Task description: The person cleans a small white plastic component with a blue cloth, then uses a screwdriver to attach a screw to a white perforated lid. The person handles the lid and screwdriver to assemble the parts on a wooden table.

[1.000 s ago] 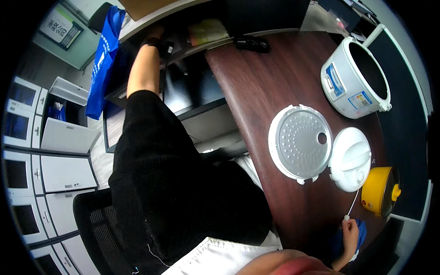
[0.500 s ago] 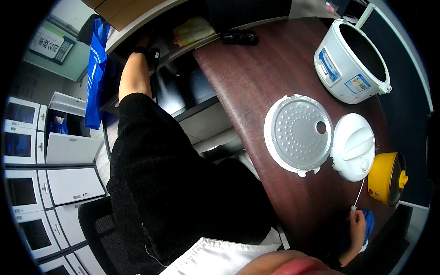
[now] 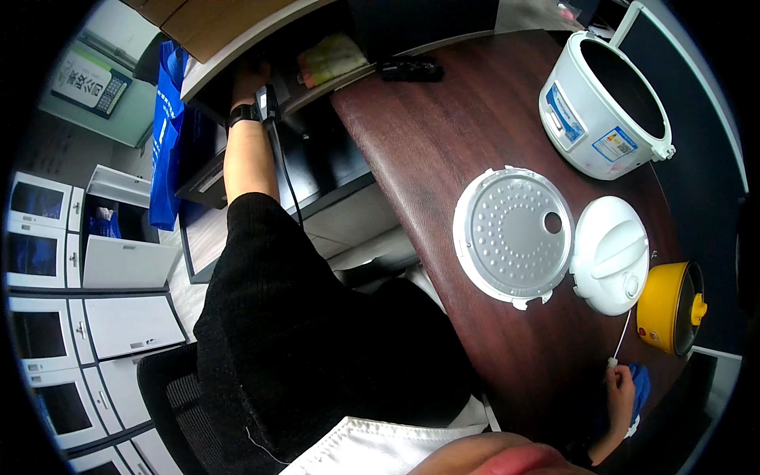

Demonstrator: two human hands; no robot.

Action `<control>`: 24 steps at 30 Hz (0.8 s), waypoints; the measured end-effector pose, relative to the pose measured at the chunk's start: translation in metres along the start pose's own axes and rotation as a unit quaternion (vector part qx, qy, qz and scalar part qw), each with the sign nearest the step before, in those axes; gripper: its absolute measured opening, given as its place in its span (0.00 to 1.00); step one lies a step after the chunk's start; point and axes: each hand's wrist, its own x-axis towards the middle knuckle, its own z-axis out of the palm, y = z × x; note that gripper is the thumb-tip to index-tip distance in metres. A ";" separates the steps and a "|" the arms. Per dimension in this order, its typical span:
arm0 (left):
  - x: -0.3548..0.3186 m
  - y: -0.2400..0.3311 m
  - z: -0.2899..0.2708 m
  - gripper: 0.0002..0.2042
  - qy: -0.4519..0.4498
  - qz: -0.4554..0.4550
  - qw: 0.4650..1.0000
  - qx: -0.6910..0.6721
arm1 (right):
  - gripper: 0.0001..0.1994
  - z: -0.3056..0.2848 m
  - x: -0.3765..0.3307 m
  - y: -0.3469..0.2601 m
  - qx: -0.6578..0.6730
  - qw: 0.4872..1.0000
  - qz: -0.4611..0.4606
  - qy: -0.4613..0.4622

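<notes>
My left arm stretches to the upper left, and my left hand (image 3: 252,82) reaches into a dark shelf space. Shadow hides its fingers. At the lower right, the closed fingers of my right hand (image 3: 621,397) pinch the pale end of a thin white stick (image 3: 622,336). A bunched blue cloth (image 3: 640,386) lies against that hand. Beyond the stick stands a white round lid (image 3: 609,255) with a raised handle bar. Beside it lies a round silver inner lid (image 3: 511,237) with a white rim, dimples and one hole.
A white rice cooker body (image 3: 606,111), lidless, stands at the table's far right. A small yellow pot (image 3: 669,307) sits near the right edge. A black object (image 3: 409,69) and a yellowish cloth (image 3: 331,59) lie at the back. A blue bag (image 3: 166,134) hangs left, near white cabinets (image 3: 131,321).
My left arm has shifted slightly right, and more of its forearm and wristband shows. My right hand stays at the white stick, almost unmoved.
</notes>
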 end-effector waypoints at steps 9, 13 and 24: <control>-0.006 -0.030 0.023 0.19 -0.090 -0.085 0.991 0.049 | 0.07 0.002 -0.001 -0.012 -0.011 1.000 -0.002 0.008; -0.010 0.013 0.009 0.19 -0.180 -0.110 0.975 0.069 | 0.07 -0.001 -0.009 -0.011 0.001 1.000 -0.002 0.019; -0.016 0.020 -0.028 0.17 -0.339 -0.159 0.914 0.155 | 0.08 -0.001 -0.003 -0.027 -0.038 0.999 0.021 0.012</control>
